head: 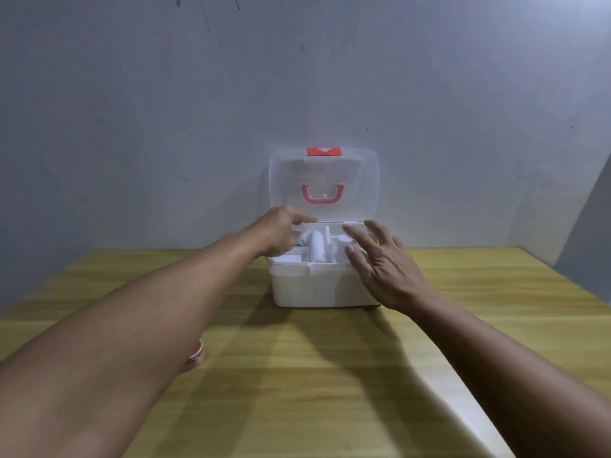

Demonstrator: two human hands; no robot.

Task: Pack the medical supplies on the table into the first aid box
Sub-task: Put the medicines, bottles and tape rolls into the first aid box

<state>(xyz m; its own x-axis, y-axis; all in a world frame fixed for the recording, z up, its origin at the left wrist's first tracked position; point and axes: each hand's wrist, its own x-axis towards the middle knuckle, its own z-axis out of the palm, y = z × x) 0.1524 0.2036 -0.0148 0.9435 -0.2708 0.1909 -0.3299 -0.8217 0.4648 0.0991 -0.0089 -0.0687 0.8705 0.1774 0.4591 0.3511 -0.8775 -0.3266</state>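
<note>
Box: white plastic first aid box point(325, 290), clear hinged lid point(324, 185) upright.
Left hand point(281, 234): fingers curled inside, hold unclear.
Right hand point(380, 262): spread flat, empty.
Advice: press contents level before closing.

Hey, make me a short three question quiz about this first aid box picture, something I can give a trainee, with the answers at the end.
1. True or false: the lid of the first aid box is shut.
2. Which hand is spread flat over the right end of the box's tray? A) left hand B) right hand
3. Fill in: a red and white item lies on the wooden table, partly hidden under the left ______.

Key:
1. False; the lid stands open, its pink handle showing through.
2. B.
3. Forearm.
</note>
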